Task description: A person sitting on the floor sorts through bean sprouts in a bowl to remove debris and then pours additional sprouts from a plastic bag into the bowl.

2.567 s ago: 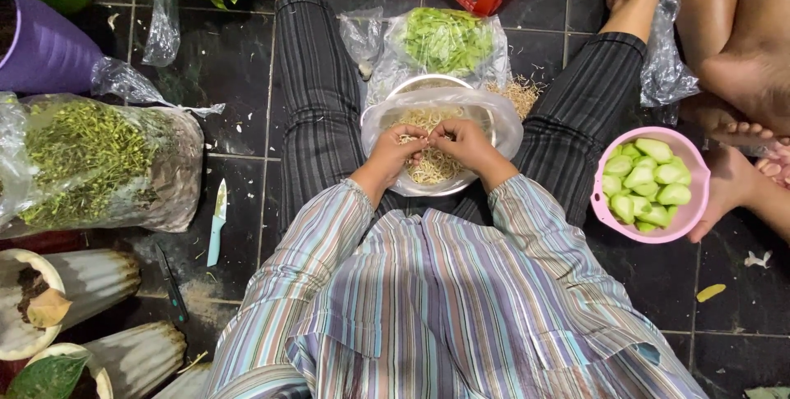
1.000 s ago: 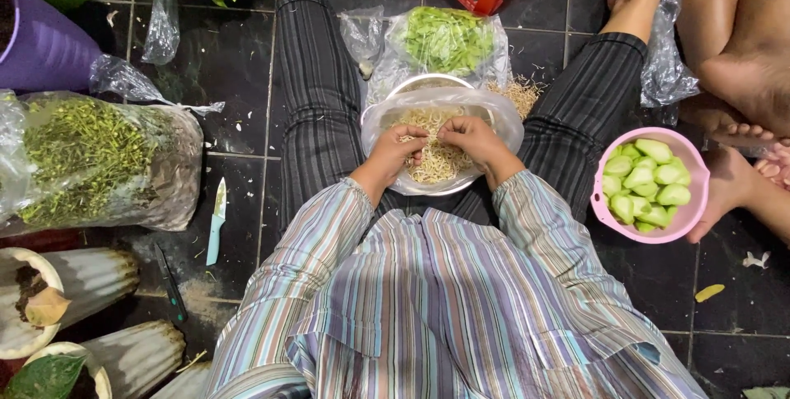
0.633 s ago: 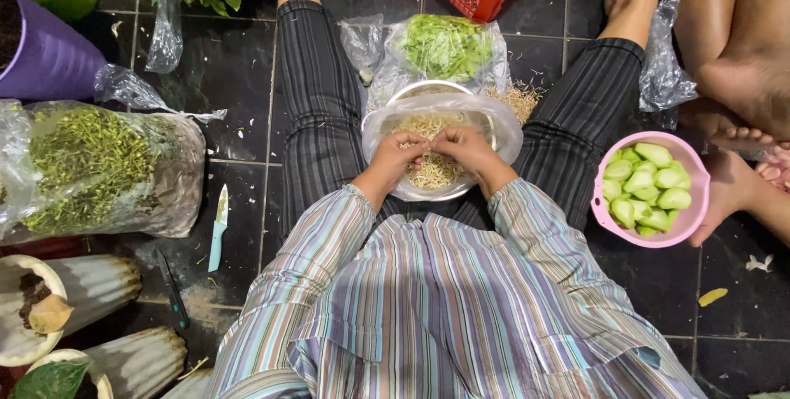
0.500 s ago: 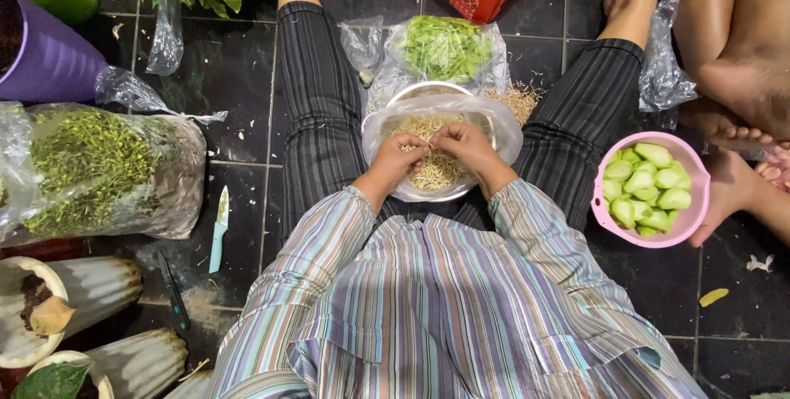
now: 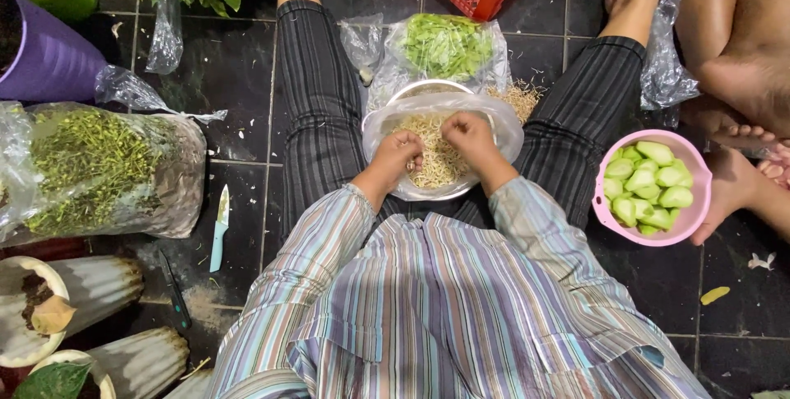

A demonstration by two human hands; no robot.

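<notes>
pale bean sprouts [image 5: 436,160] heaped in plastic-lined bowl [image 5: 506,123], between the knees

A single head-worn camera looks almost straight down from above the seated person's chest, top of frame facing forward along the outstretched legs. It sits close: the striped shirt [image 5: 436,308] fills the lower half, with both hands [image 5: 399,156] in a bowl [image 5: 387,132] at centre. The tiled floor [image 5: 239,78] reaches every edge, so no second view overlaps it.
</notes>
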